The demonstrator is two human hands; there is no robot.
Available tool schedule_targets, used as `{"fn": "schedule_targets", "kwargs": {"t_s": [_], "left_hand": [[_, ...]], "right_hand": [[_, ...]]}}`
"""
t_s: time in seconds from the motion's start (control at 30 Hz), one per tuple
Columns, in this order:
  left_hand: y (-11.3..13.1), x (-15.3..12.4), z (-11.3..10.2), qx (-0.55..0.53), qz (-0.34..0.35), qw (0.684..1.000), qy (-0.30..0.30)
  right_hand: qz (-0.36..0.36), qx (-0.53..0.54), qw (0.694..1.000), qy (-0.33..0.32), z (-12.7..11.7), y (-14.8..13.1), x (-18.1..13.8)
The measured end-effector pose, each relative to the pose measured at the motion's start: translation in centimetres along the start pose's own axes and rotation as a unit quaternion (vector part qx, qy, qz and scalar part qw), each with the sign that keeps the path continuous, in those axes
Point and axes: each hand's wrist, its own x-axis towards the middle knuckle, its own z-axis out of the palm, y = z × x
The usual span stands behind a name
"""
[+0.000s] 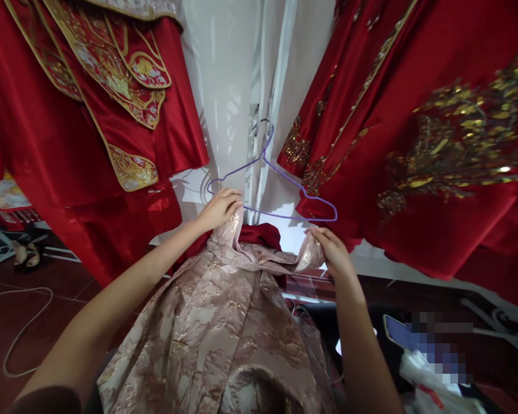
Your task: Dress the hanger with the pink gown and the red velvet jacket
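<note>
Both hands are busy on one pinkish-beige brocade garment (216, 310) with a metallic gold sheen. Left hand (221, 208): fingertips and thumb pinched on a raised upper corner of it, fingers bent. Right hand (334, 250): thumb and fingers gripping the opposite upper corner, the two grips well apart. Top edge sags between them; the bulk of the garment spreads below both grips toward the wearer, wrinkled, with a seam running down the middle.

Purple hanger (285, 217) is just above the grips, its lower bar slanting across the gap. Its left end overlaps the left grip; cannot tell whether those fingers also touch it. Right end sits above the right grip, apart from it. Hook is up, in front of a white pole (276, 75). Dark red cloth (259, 233) shows between the grips, behind the garment's top edge.

Up and left of the left grip: red costume (125, 126), gold-trimmed embroidered panels. Up and right of the right grip: red gown (435, 230) with gold sequin work. Far left of the left grip, lower down: dark shoes (28, 257), and a pale cable (47, 328) looping on the floor. Below and right of the right grip: phone (399, 332) and whitish plastic bag (427, 374), partly pixelated.
</note>
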Motion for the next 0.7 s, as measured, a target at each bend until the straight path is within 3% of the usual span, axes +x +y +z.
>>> {"fn": "schedule_targets", "kwargs": {"t_s": [0.13, 0.23, 0.37, 0.53, 0.7], "left_hand": [[2.0, 1.0, 2.6, -0.001, 0.038, 0.998, -0.051], [1.9, 0.2, 3.2, 0.010, 0.044, 0.996, -0.081], [0.9, -1.3, 1.5, 0.025, 0.044, 0.995, -0.083], [0.4, -2.4, -1.2, 0.066, 0.038, 0.992, -0.100], [0.7, -2.6, -1.6, 0.083, 0.047, 0.990, -0.104]], "right_hand": [[-0.024, 0.000, 1.000, 0.008, 0.2, -0.9, -0.4], [-0.057, 0.027, 0.994, 0.089, -0.1, -1.2, -0.2], [-0.091, 0.061, 0.978, 0.176, -0.5, -1.7, 0.2], [-0.117, 0.031, 0.976, 0.180, -0.4, -2.6, 0.3], [-0.155, 0.006, 0.976, 0.150, 0.5, -4.6, 1.0]]}}
